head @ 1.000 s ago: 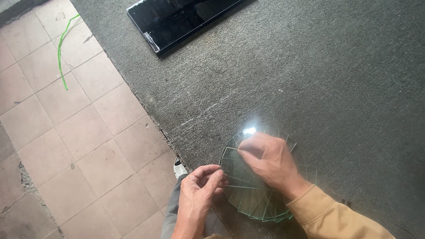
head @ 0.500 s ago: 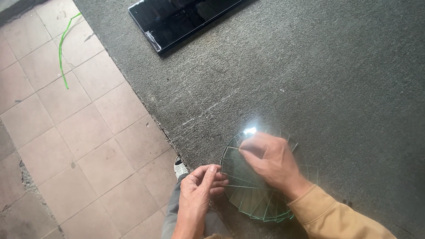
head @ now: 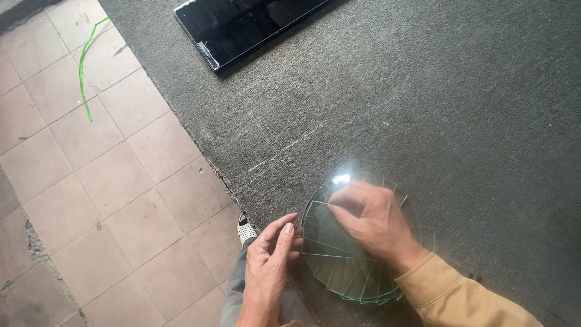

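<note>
Several clear glass panes (head: pixel 339 266) with green edges lie fanned out in a round spiral on a grey carpeted surface (head: pixel 423 109). My right hand (head: pixel 372 221) rests flat on top of the fan, fingertips pressing the uppermost pane near its left corner. My left hand (head: pixel 269 260) sits at the fan's left rim, its fingers extended and touching the edges of the panes. A bright glare spot shines on the glass just above my right hand. A tan sleeve covers my right forearm.
A black glossy rectangular panel (head: pixel 242 27) lies at the top of the carpeted surface. Left of the surface's edge is a beige tiled floor (head: pixel 91 181) with a thin green strip (head: pixel 85 66) lying on it. My shoe tip (head: pixel 245 229) shows below the edge.
My left hand has slid slightly right and opened its fingers against the fan's left rim. My right hand stays on top of the panes.
</note>
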